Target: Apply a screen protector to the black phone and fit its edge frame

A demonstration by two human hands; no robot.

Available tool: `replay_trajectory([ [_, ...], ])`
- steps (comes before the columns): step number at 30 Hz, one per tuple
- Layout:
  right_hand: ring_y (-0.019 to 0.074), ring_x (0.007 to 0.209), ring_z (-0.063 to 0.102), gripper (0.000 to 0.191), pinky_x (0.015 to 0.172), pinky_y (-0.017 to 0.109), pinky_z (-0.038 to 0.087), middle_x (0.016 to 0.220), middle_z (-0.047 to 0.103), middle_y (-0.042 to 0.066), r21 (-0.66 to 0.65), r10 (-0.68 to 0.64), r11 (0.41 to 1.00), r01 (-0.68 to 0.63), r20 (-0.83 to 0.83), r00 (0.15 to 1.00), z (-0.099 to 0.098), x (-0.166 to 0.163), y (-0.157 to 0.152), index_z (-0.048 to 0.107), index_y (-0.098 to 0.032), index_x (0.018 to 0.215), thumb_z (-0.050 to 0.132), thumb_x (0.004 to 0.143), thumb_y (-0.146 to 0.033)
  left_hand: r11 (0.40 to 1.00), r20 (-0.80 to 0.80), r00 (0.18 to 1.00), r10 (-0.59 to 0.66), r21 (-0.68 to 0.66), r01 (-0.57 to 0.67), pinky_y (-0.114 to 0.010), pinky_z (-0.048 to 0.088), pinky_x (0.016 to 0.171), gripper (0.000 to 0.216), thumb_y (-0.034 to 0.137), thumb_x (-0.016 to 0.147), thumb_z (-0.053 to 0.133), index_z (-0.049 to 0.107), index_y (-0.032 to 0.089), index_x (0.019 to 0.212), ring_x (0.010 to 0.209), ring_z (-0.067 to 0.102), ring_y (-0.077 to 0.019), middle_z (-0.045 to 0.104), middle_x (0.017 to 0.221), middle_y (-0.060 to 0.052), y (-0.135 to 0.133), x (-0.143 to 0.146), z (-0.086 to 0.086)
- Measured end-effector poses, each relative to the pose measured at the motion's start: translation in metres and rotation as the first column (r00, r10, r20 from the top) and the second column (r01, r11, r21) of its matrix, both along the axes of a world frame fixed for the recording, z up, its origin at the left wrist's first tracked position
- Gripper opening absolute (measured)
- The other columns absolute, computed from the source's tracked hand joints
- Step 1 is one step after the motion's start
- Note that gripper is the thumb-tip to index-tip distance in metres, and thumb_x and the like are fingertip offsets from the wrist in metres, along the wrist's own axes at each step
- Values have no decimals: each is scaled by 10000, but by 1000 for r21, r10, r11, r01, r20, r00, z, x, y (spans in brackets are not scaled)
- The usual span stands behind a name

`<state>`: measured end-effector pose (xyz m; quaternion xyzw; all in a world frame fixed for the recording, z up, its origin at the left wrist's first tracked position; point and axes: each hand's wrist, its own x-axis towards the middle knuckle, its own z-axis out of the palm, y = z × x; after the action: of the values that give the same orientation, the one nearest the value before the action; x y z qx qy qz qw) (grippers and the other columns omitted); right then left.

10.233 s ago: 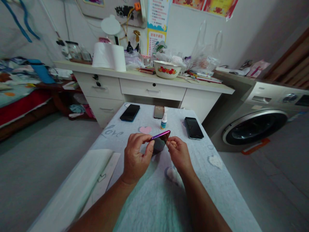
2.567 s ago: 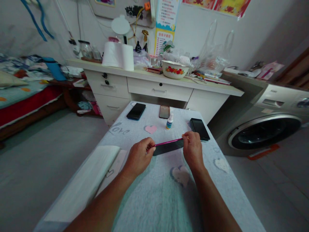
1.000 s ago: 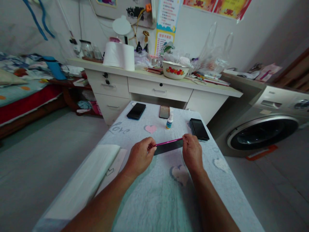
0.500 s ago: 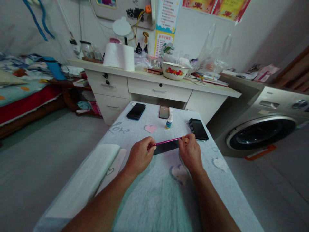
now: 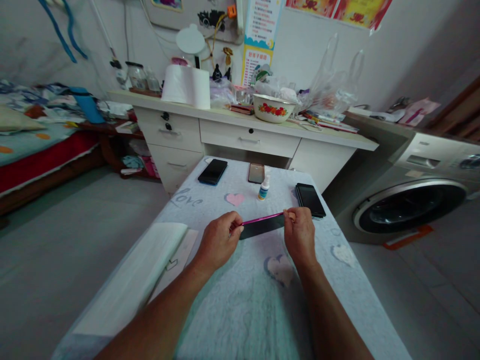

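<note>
I hold a phone with a pink-purple edge [image 5: 262, 225] up off the table, lying lengthwise between my hands. My left hand [image 5: 219, 240] is closed, pinching its left end. My right hand [image 5: 300, 235] is closed on its right end, fingertips at the top corner. The phone's dark face tilts toward me. Beyond it on the cloth-covered table [image 5: 240, 300] stand a small dropper bottle [image 5: 264, 187] and three more phones: a dark one [image 5: 212, 171] at far left, a brownish one [image 5: 256, 173] in the middle, a black one [image 5: 309, 200] at right.
A white folded sheet [image 5: 131, 280] lies along the table's left edge. Behind the table stands a white desk [image 5: 243, 135] with a paper roll [image 5: 186, 86], a flowered bowl [image 5: 272, 108] and bags. A washing machine [image 5: 408, 195] is at right, a bed [image 5: 33, 145] at left.
Ten seconds ago the phone was held end-on, close between both hands; now it is turned sideways with hands at its ends. Over the last second my right hand shifted slightly along the right end.
</note>
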<state>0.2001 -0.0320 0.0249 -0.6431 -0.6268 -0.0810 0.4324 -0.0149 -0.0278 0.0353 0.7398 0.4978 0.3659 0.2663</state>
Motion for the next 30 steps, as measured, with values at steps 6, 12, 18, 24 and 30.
replay_trajectory([
  [6, 202, 790, 518, 167, 746, 341, 427, 848, 538, 71, -25, 2, 1000, -2, 1, 1000, 0, 1, 0, 527, -201, 835, 389, 918, -243, 1000, -3, 1000, 5, -12, -5, -233, 397, 625, 61, 158, 787, 545, 560, 198, 744, 688, 591, -139, 623, 716, 22, -1, 0, 1],
  [12, 204, 781, 551, 178, 707, 324, 417, 852, 592, 60, -73, 3, 997, -11, -104, 995, -2, 1, 1, 531, -198, 955, 387, 923, -296, 1000, 2, 1000, 4, -5, -4, -232, 400, 624, 61, 155, 786, 546, 564, 198, 745, 682, 587, -136, 620, 712, 22, -1, 0, 1],
  [18, 195, 781, 542, 172, 724, 314, 413, 817, 573, 49, -19, 17, 1000, -19, -67, 998, -1, 4, 4, 551, -198, 861, 409, 913, -281, 1000, 3, 1000, -4, -14, 4, -232, 406, 625, 60, 158, 790, 543, 563, 198, 751, 690, 594, -138, 622, 713, 23, -1, 0, 1],
  [24, 193, 754, 534, 195, 702, 311, 413, 814, 566, 56, -30, 15, 999, -15, -22, 1000, 2, 3, 4, 606, -192, 855, 423, 901, -238, 1000, -13, 1000, -8, -11, 8, -233, 400, 629, 61, 153, 791, 544, 562, 196, 752, 693, 592, -138, 621, 720, 20, -1, -1, 1],
  [30, 182, 743, 533, 230, 714, 303, 421, 834, 554, 63, -14, -8, 1000, 8, -6, 1000, 5, 3, 5, 645, -172, 856, 417, 890, -185, 1000, -17, 1000, -14, 2, 14, -231, 390, 628, 63, 150, 797, 542, 563, 197, 762, 688, 583, -134, 616, 721, 23, -1, -1, 0],
])
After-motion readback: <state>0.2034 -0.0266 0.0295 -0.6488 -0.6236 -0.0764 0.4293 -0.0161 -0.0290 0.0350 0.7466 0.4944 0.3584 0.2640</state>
